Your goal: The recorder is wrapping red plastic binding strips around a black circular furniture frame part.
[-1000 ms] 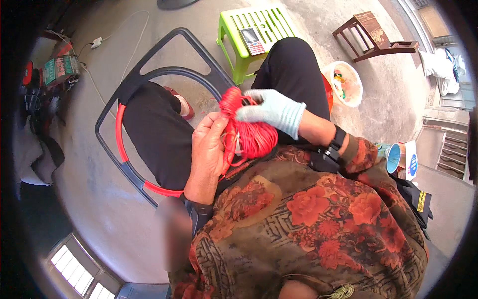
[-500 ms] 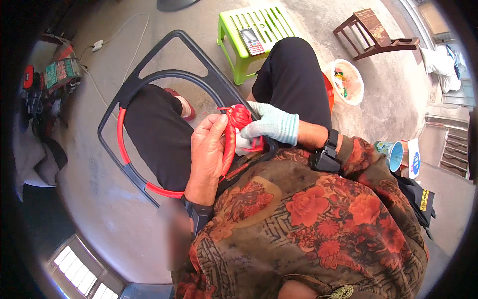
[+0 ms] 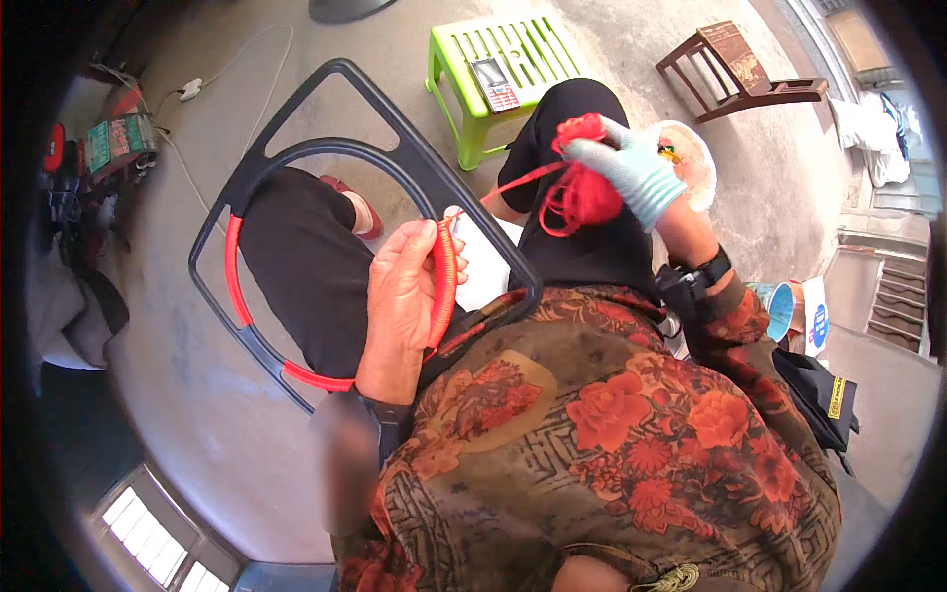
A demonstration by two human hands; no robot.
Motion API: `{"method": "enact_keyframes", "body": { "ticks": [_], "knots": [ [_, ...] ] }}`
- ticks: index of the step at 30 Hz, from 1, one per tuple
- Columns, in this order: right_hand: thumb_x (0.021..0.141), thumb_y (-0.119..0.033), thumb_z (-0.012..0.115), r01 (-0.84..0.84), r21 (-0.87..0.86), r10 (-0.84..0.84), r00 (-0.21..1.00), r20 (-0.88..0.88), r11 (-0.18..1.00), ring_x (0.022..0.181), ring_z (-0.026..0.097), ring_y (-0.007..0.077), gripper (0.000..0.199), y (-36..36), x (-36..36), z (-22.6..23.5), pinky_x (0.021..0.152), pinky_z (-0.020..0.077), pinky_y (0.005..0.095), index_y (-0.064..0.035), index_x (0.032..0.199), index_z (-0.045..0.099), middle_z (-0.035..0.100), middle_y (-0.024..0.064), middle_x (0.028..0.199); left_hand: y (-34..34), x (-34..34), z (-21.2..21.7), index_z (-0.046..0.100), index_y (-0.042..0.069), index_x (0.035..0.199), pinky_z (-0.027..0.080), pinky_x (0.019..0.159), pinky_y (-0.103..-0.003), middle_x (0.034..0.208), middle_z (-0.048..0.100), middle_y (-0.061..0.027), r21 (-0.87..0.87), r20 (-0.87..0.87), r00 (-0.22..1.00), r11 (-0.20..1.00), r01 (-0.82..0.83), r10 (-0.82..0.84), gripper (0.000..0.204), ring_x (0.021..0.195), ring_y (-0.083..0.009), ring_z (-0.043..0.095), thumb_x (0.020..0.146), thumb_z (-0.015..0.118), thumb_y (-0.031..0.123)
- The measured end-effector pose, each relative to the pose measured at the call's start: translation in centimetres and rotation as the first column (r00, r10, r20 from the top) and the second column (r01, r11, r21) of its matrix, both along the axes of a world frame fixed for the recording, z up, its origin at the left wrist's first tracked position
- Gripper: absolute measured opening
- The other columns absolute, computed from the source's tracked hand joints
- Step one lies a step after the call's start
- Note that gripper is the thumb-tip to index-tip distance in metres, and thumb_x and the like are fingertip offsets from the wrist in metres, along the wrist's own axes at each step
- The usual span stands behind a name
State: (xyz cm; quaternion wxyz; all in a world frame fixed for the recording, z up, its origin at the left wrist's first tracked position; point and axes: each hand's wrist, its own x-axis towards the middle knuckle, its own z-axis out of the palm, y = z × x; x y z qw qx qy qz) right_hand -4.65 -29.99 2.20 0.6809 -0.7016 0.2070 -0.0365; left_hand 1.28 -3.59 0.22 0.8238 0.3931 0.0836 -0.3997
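My left hand (image 3: 400,306) was closed around the near side of the dark plastic frame (image 3: 296,138), thumb and fingers curled over the stretch already wound in red cord (image 3: 446,286), so the last turns stayed pinned and the frame could not swing on my lap. The frame lay across my knees, its long axis running from my belly up and away to my left, the squared outer corner pointing toward the far floor; more red wrapping showed on its left curve and lower bend. My right hand (image 3: 631,168), in a pale blue glove, was lifted up and out over my right knee, fingers shut on the loose bundle of red cord (image 3: 582,192), I judged to draw the strand tight before another turn. That strand ran taut, slanting from the wrapped section under my left thumb up and rightward to the bundle. Beyond my knees stood a green plastic stool (image 3: 533,54) with a small phone-like device (image 3: 490,84) lying on it, a white bowl (image 3: 702,178) sat just behind my raised hand, and a wooden chair (image 3: 740,74) stood farther off on the concrete.
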Motion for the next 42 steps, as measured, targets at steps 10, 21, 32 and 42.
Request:
{"method": "enact_keyframes", "body": {
  "ticks": [10, 21, 32, 42],
  "knots": [
    [0.083, -0.025, 0.059, 0.069, 0.498, -0.063, 0.998, -0.029, 0.864, 0.062, 0.059, 0.0153, 0.021, 8.4, 9.3, -4.4, 0.055, 0.0473, 0.0277, -0.0079, 0.094, 0.061, 0.062, 0.0057, 0.076, -0.2, -0.3, 0.1, 0.056, 0.003, 0.092, 0.051, 0.058, -0.031, 0.079, 0.060, -0.0118, -0.038, -0.048, 0.988, 0.989, 0.146, -0.148, 0.017, 0.065, -0.0196, 0.059, 0.087, 0.055, 0.019],
    [0.086, -0.057, 0.043, -0.097, 0.821, 0.257, 0.964, -0.062, 0.562, 0.066, 0.061, 0.0233, 0.058, 10.0, 7.1, 0.7, 0.065, 0.0511, 0.0342, -0.0022, 0.093, 0.059, 0.064, 0.0135, 0.082, -0.8, -1.4, 0.4, 0.052, -0.002, 0.107, 0.054, 0.072, -0.039, 0.098, 0.060, -0.0155, -0.162, -0.110, 0.994, 0.987, -0.006, -0.012, 0.026, 0.083, -0.0261, 0.062, 0.087, 0.054, 0.015],
    [0.072, -0.023, 0.071, -0.275, 0.167, 0.303, 0.937, -0.175, 0.947, 0.081, 0.057, 0.0098, 0.041, 9.3, 3.1, 0.5, 0.075, 0.0464, 0.0255, 0.0007, 0.104, 0.058, 0.062, 0.0061, 0.091, -0.4, -0.9, -0.4, 0.054, -0.002, 0.102, 0.052, 0.080, -0.034, 0.100, 0.059, -0.0123, -0.013, 0.113, 0.990, 0.997, -0.082, 0.083, 0.017, 0.087, -0.0199, 0.061, 0.088, 0.052, 0.008],
    [0.071, -0.030, 0.068, -0.544, 0.142, 0.558, 0.825, -0.085, 0.827, 0.077, 0.056, 0.0156, 0.061, 9.3, -1.1, -2.3, 0.072, 0.0468, 0.0318, -0.0009, 0.118, 0.041, 0.060, 0.0109, 0.087, -0.6, -0.4, -0.2, 0.056, 0.001, 0.088, 0.053, 0.066, -0.029, 0.084, 0.063, -0.0098, -0.026, -0.012, 0.994, 0.994, -0.105, 0.105, 0.011, 0.072, -0.0158, 0.062, 0.088, 0.055, 0.012]
  ]
}}
